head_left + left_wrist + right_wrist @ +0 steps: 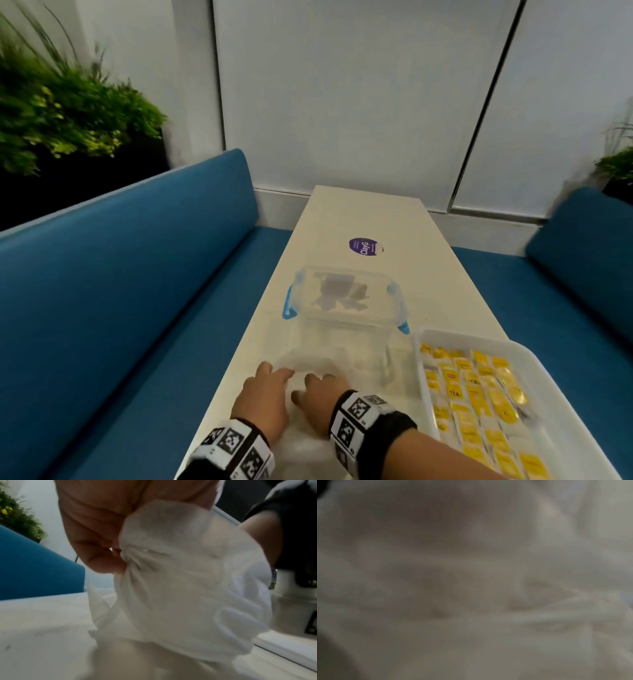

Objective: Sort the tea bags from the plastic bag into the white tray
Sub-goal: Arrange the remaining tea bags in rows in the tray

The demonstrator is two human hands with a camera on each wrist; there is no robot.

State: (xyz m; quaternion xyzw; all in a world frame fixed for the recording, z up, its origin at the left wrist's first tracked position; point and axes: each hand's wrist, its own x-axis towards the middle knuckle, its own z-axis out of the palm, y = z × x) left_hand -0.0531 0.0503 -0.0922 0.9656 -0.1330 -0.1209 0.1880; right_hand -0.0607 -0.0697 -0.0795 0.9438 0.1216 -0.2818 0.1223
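A clear plastic bag (346, 356) lies flat on the white table (370, 212), looking empty. My left hand (274, 377) and right hand (308, 387) sit side by side at its near end. In the left wrist view the left fingers (102, 561) pinch a bunched fold of the plastic bag (188, 581). The right fingers are curled into the film with the thumb tucked beneath. The right wrist view is filled by blurred plastic bag (488, 601). The white tray (479, 337) at the right holds several yellow tea bags (472, 394) in rows.
A clear lidded container (342, 294) with blue clips stands just beyond the bag, with dark shapes inside. A purple sticker (365, 246) lies farther back on the table. Blue benches (137, 274) flank the table, and plants stand at both back corners.
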